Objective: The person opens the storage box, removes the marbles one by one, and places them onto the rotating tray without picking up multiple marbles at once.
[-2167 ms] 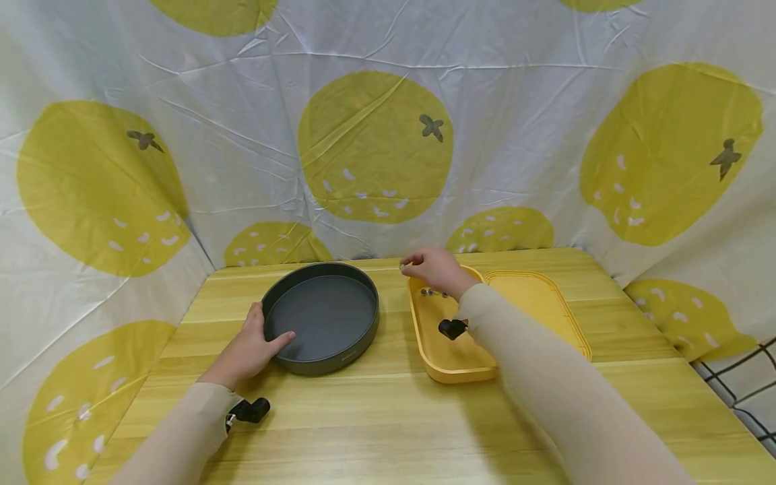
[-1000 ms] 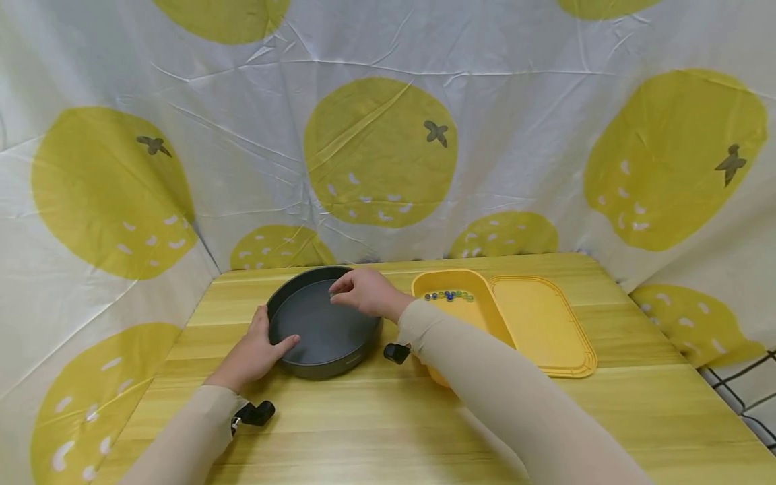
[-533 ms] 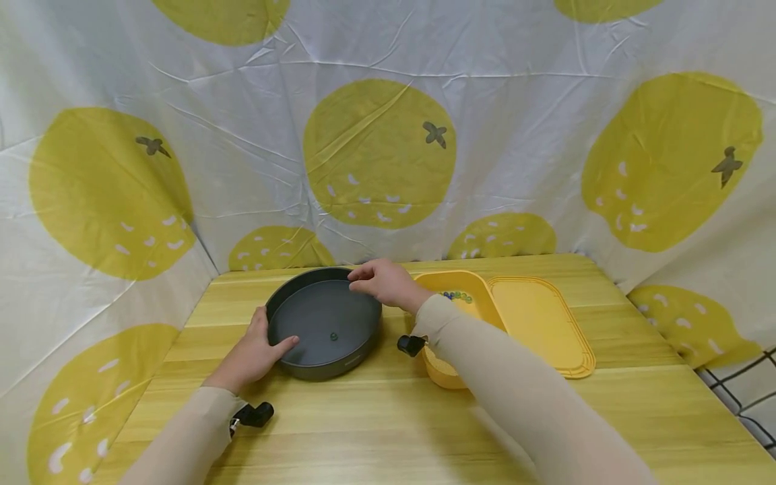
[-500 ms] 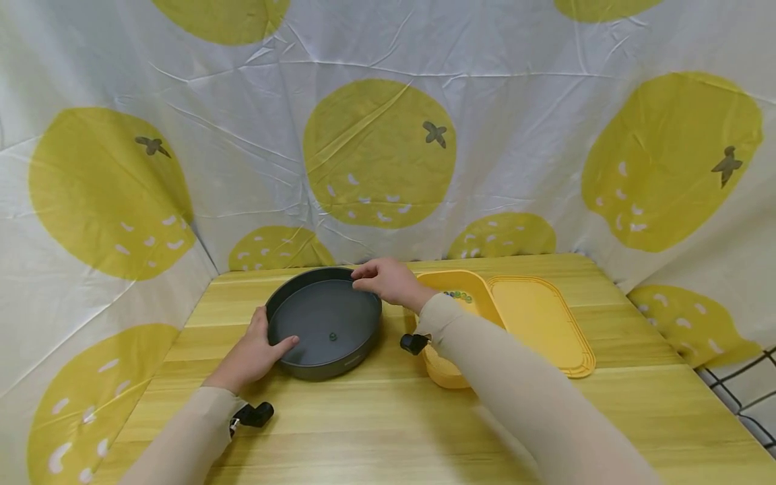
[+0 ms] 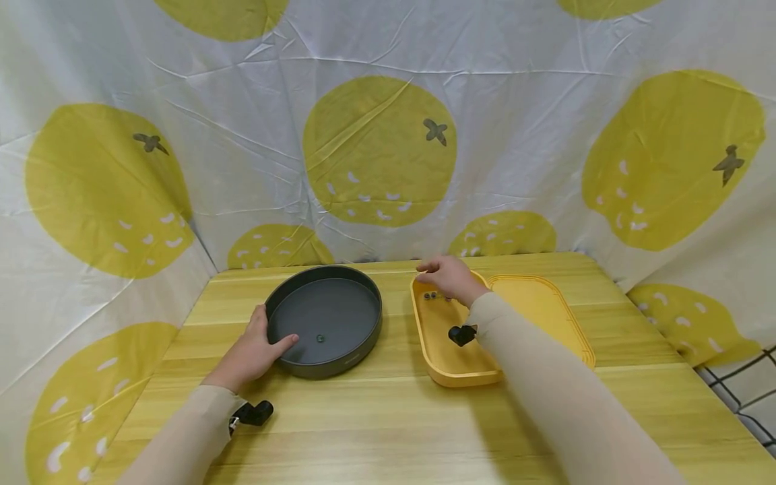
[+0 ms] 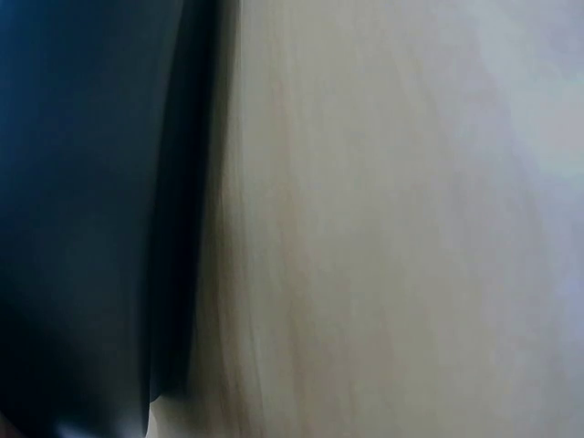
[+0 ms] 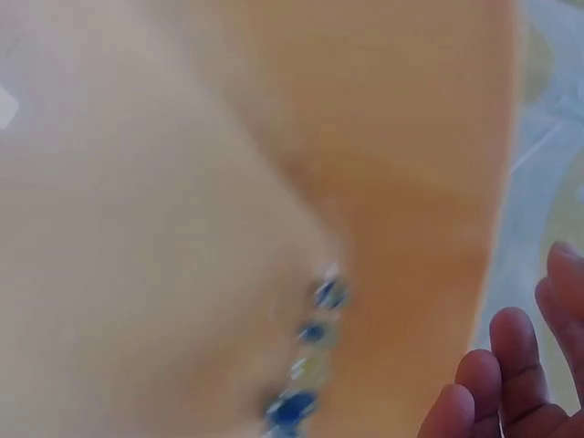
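Note:
My left hand point(image 5: 250, 353) holds the left side of a round dark grey cake pan point(image 5: 327, 313), fingers along the outer wall and thumb over the rim. One small dark-looking marble point(image 5: 320, 338) lies in the pan near its front. Over the far end of a yellow plastic box point(image 5: 436, 350) is my right hand point(image 5: 451, 277), its fingers loosely bent and holding nothing. In the right wrist view, its fingers point(image 7: 518, 360) show at the lower right. Below them, blue and yellowish glass marbles point(image 7: 294, 406) line the box's far end; my right hand partly hides this row in the head view.
A flat yellow lid point(image 5: 539, 310) lies on the wooden table point(image 5: 364, 424) against the right of the box. Behind the table hangs a white curtain point(image 5: 515, 148) with yellow fruit prints. Black wire mesh point(image 5: 746, 397) stands beyond the right edge.
My right hand has carried a marble from the box to the pan, let it go there, and moved back right over the box. The marble has rolled slightly left. My left hand has stayed put.

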{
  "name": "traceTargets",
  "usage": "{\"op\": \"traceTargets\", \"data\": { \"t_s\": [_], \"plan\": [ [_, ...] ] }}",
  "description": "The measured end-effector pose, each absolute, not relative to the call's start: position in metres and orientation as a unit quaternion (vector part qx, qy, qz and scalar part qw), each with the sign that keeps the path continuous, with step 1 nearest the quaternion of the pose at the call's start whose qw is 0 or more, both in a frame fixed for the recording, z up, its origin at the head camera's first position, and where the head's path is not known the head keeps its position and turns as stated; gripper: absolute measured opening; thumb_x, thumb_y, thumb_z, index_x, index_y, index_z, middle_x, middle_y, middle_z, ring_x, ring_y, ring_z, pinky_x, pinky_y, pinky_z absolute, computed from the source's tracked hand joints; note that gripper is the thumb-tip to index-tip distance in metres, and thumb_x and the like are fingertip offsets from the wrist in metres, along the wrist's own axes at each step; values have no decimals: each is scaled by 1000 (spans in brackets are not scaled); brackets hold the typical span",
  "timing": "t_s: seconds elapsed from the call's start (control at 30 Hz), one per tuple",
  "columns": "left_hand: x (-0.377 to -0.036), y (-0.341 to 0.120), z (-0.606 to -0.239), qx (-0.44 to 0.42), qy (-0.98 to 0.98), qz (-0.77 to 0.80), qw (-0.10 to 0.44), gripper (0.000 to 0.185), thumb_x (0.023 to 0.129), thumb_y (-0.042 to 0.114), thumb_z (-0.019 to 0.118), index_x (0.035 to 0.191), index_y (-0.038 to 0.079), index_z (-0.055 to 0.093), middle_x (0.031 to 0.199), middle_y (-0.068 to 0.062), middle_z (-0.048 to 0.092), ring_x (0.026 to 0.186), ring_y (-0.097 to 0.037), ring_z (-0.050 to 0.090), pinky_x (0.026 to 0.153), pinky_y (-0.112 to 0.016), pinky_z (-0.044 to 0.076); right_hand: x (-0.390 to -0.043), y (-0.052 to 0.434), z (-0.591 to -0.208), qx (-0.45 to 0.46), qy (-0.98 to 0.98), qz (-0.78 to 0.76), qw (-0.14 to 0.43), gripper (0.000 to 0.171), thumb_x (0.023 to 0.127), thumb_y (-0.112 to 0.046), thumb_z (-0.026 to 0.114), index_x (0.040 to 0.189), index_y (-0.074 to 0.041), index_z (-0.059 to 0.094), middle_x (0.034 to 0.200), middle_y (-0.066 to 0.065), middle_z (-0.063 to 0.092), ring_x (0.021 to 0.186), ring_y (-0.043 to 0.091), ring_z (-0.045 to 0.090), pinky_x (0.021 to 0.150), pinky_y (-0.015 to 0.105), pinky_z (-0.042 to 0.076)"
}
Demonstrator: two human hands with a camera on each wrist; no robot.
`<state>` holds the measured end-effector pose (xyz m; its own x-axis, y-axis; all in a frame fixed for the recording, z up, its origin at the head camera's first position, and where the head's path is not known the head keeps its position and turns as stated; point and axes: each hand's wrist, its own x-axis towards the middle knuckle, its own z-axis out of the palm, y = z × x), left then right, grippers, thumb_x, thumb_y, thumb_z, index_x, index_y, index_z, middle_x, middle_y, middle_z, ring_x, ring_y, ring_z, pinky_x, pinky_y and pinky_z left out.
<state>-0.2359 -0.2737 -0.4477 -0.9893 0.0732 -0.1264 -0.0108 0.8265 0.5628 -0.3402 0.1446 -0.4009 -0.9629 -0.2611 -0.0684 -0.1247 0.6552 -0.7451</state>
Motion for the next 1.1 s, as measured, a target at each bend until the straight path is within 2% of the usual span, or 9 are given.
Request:
{"op": "traceTargets", "data": {
  "t_s": [0.07,0.17,0.23,0.3,0.4,0.47,0.67,0.9,1.1],
  "plan": [
    [-236,-274,-447,16,953,293,72,117,101,61,60,164,-7,-12,173,-31,-10,161,-51,3,128,-66,13,-342,151,-407,-100,907,-400,91,39,105,-27,66,141,-11,68,139,17,67,59,10,49,60,32,48],
    [-236,-274,-447,16,953,293,72,117,102,61,60,164,-7,-12,174,-31,-10,161,-51,3,129,-66,13,-345,156,-414,-88,906,-400,105,37,105,-23,67,139,-9,70,135,17,69,53,12,40,62,32,47],
    [-237,-274,-448,16,953,293,72,117,102,60,60,164,-7,-12,174,-31,-10,161,-51,3,129,-66,13,-346,158,-418,-91,913,-384,105,34,104,-22,67,135,-9,72,133,16,72,63,13,51,69,33,51],
    [-237,-274,-448,15,953,294,73,117,102,60,60,164,-7,-12,174,-30,-10,161,-50,2,129,-66,13,-346,158,-421,-95,921,-362,104,33,103,-22,68,133,-9,73,131,15,73,82,19,64,82,37,56],
    [-237,-274,-448,16,952,295,73,117,102,60,60,164,-7,-12,174,-30,-10,161,-50,2,129,-66,12,-347,158,-428,-104,933,-330,98,33,101,-23,71,130,-9,75,129,14,75,111,26,70,98,43,56],
    [-236,-273,-447,17,952,297,74,118,101,61,60,164,-7,-12,174,-30,-10,161,-50,2,129,-66,12,-348,158,-433,-106,935,-324,99,33,100,-22,72,130,-8,76,128,15,75,113,29,70,100,44,55],
    [-236,-272,-447,15,951,299,73,119,101,62,61,164,-7,-12,174,-31,-9,161,-50,2,129,-66,13,-352,156,-440,-118,939,-308,92,30,100,-19,72,126,-5,77,128,15,76,109,26,67,91,36,53],
    [-235,-272,-447,13,952,298,74,116,102,59,61,164,-7,-12,174,-30,-9,161,-50,3,129,-66,13,-354,156,-444,-123,945,-286,101,30,96,-15,73,124,-8,79,130,11,76,121,29,66,102,38,52],
    [-234,-272,-446,17,951,301,73,116,102,58,61,164,-8,-13,173,-31,-10,161,-51,2,129,-66,13,-354,157,-445,-141,949,-266,91,25,96,-15,74,119,-10,81,121,7,79,122,31,68,102,40,55]
  ]
}}
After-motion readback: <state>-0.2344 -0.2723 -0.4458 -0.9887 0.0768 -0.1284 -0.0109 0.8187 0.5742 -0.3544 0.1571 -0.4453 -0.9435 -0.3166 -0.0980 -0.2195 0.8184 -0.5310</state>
